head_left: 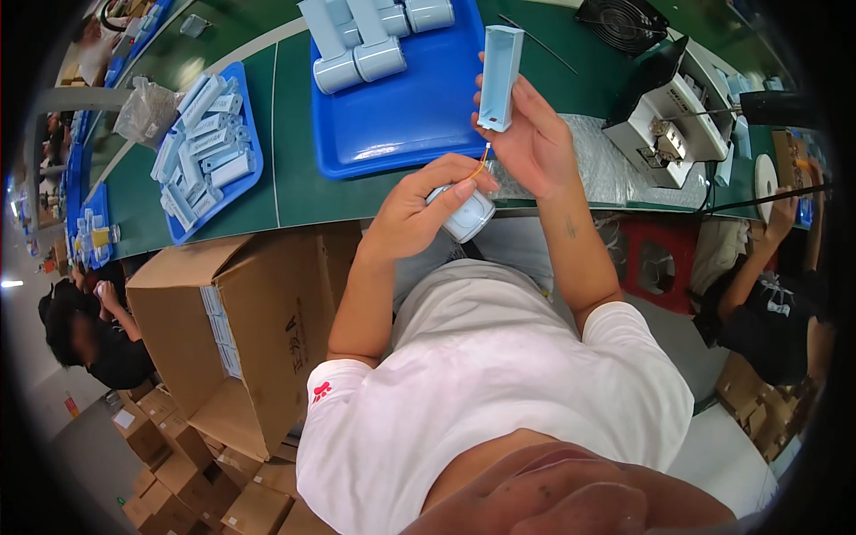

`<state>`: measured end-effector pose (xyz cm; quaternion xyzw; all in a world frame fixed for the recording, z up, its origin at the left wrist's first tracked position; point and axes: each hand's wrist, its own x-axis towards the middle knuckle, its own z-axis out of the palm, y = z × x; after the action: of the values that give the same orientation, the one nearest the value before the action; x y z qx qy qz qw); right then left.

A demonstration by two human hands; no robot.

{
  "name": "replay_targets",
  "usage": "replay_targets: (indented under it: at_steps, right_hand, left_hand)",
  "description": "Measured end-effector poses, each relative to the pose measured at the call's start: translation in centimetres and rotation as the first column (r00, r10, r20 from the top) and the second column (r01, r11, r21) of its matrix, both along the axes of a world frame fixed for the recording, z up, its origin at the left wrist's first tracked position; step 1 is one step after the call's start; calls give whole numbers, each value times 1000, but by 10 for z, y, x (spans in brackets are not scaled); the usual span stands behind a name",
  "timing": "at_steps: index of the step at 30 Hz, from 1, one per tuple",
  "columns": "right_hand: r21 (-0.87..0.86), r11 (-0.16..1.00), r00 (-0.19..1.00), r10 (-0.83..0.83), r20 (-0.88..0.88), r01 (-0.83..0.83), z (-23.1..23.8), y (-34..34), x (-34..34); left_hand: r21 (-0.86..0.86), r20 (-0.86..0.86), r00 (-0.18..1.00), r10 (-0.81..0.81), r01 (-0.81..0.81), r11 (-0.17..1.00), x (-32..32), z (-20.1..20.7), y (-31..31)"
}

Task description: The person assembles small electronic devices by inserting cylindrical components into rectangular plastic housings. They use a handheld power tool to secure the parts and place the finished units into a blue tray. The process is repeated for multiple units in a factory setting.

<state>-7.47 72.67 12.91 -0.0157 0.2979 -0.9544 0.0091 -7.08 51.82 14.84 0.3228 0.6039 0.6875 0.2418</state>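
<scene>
My left hand (401, 211) is closed around a light blue, round cylindrical housing (470, 218), held just off the table's front edge. In my right hand (546, 147) stands a long, hollow light blue handle shell (500, 76), its open inner side showing. Thin yellow and reddish wires (485, 160) run from my left fingers up to the shell's lower end. Beyond my hands lies a blue tray (392, 147) with several light blue cylinders with handles (374, 62) at its far end.
At left, a smaller blue tray (256, 169) holds many light blue pieces (209, 138), beside a clear plastic bag (148, 111). A white machine (664, 125), a black fan (624, 22) and bubble wrap (593, 160) are at right. An open carton (259, 330) stands below left. Other people work on both sides.
</scene>
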Motion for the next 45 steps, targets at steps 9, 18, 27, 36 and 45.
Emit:
replay_targets:
  at_steps: [9, 18, 27, 36, 45]
  right_hand:
    - [47, 980, 977, -198, 73, 195, 13, -11, 11]
    - [31, 995, 995, -96, 37, 94, 15, -23, 22]
    - [344, 900, 935, -154, -321, 267, 19, -24, 33]
    - [624, 586, 813, -107, -572, 516, 16, -39, 37]
    - [684, 519, 822, -66, -566, 513, 15, -45, 28]
  left_hand:
    - [-7, 23, 1000, 21, -21, 1000, -5, 6, -5]
    - [-52, 64, 997, 52, -49, 997, -3, 4, -4]
    - [-116, 22, 963, 268, -263, 958, 0, 7, -13]
    - [-309, -97, 867, 488, -493, 814, 1, 2, -8]
    - [-305, -273, 813, 514, -580, 756, -4, -1, -7]
